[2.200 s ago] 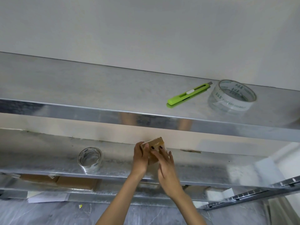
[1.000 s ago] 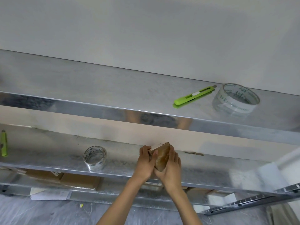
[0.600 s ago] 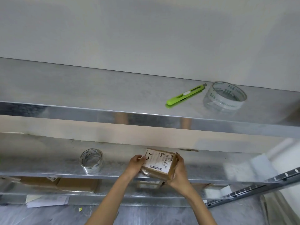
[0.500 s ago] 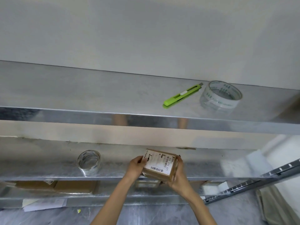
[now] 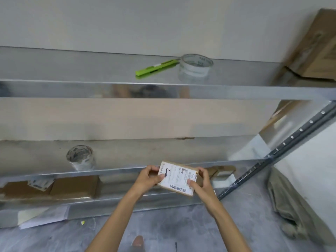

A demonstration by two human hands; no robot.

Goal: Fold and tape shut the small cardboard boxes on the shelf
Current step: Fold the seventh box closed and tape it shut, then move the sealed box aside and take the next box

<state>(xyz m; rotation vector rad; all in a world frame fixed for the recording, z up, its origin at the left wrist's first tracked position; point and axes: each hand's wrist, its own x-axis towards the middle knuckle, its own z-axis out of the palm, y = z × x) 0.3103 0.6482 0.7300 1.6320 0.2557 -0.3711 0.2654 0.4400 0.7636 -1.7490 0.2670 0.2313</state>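
A small brown cardboard box (image 5: pixel 177 179) with a white shipping label facing up is held in front of the middle shelf's edge. My left hand (image 5: pixel 148 178) grips its left end, thumb on the label. My right hand (image 5: pixel 201 181) grips its right end, fingers curled round the side. A clear tape roll (image 5: pixel 195 67) and a green utility knife (image 5: pixel 156 69) lie on the top shelf. A second tape roll (image 5: pixel 81 157) stands on the middle shelf to the left.
The metal shelf (image 5: pixel 163 91) has three levels. Flat cardboard boxes (image 5: pixel 72 186) lie on the bottom level, and more cardboard (image 5: pixel 221 170) at its right end. A large cardboard box (image 5: pixel 316 48) leans at top right. A crumpled cloth (image 5: pixel 291 206) lies on the floor at right.
The box has been turned from on edge to label-up and lowered toward me. The view has swung right, bringing the shelf post, the large box and the cloth into sight.
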